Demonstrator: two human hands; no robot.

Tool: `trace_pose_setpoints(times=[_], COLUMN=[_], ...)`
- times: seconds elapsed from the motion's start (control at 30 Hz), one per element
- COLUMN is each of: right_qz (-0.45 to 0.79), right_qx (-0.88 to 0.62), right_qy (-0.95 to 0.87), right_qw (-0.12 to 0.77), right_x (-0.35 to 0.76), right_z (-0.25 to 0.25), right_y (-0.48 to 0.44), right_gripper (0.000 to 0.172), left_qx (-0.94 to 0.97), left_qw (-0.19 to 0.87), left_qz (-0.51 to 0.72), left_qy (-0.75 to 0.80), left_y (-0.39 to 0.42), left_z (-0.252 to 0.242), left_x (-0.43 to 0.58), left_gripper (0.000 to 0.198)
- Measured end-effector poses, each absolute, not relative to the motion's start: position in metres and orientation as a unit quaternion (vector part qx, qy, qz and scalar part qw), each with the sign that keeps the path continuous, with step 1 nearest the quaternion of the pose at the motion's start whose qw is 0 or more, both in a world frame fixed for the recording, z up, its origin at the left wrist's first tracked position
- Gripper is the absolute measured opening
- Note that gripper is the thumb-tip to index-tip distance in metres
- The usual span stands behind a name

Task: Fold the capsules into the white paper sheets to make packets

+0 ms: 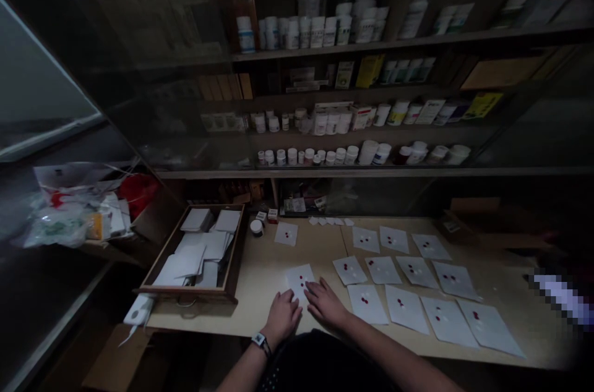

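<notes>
A small white paper square (299, 279) with a few red pills on it lies near the front of the wooden counter (260, 274). My left hand (283, 316), a watch on its wrist, rests at the paper's near left edge with its fingers curled down. My right hand (325, 303) lies flat just right of the same paper, fingertips touching its lower corner, fingers stretched out. Several more paper squares (401, 281) with red and white pills are laid out in rows to the right. One lone paper (286, 234) sits farther back.
An open wooden drawer (232, 268) full of blank paper squares stands at the left. A small white jar (256, 227) sits behind it. Shelves of white medicine bottles (320, 30) fill the back wall. Plastic bags (69, 206) pile up at the far left. A blurred patch sits at the right edge.
</notes>
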State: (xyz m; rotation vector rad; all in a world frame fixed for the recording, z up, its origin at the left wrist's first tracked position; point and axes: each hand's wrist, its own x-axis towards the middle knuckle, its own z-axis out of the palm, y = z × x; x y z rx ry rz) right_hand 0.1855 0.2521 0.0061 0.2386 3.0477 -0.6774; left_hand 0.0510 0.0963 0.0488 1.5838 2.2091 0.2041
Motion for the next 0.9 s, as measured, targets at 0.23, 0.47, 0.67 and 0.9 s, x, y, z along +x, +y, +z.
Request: trace_pose_setpoints(times=[0.23, 0.47, 0.67, 0.9], right_qz=[-0.219, -0.254, -0.251, -0.2], right_qx=[0.078, 0.139, 0.119, 0.139], right_qy=[0.972, 0.956, 0.96, 0.97], right_qw=[-0.02, -0.038, -0.034, -0.016], right_x=[0.165, 0.152, 0.143, 0.15], right_z=[0.011, 0.009, 0.013, 0.02], right_y=[0.254, 0.254, 0.257, 0.257], right_gripper=[0.039, 0.046, 0.039, 0.033], left_qx=[0.576, 0.567, 0.562, 0.599], left_qw=[0.202, 0.204, 0.21, 0.206], left_qz=[0.078, 0.091, 0.093, 0.054], left_qy=[0.788, 0.793, 0.795, 0.772], left_y=[0.093, 0.094, 0.094, 0.099], left_z=[0.05, 0.047, 0.05, 0.049], left_x=[0.052, 0.052, 0.053, 0.044], left_gripper=[0.03, 0.028, 0.027, 0.019])
